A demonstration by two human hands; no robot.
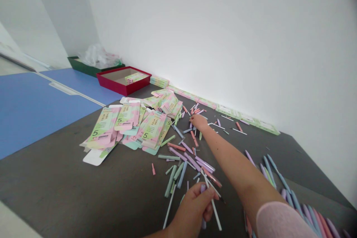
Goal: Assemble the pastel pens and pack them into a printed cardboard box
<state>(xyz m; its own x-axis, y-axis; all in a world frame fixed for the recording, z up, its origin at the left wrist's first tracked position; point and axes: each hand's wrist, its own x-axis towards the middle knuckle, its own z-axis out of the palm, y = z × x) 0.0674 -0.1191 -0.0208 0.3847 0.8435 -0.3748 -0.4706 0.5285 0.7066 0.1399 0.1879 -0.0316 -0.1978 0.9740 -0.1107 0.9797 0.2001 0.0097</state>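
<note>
My left hand (195, 206), low in the middle, is closed round a purple pen barrel (203, 189) and white pen refills (216, 214) that stick out past the fingers. Farther off, my right hand (198, 122) reaches into the far part of the scattered pen parts. Its fingers are drawn together, and what they hold, if anything, is too small to make out. Between the hands lie loose green, purple, blue and red pen barrels (173, 178) and caps. A small red pen part (153, 169) lies apart on the left.
Flat printed card boxes (128, 115) are heaped left of the pens. A red tray (111, 84) and a green tray (80, 66) with a clear plastic bag stand at the back. Packed boxes (206, 103) line the wall. Several pens (297, 202) lie in a row at right.
</note>
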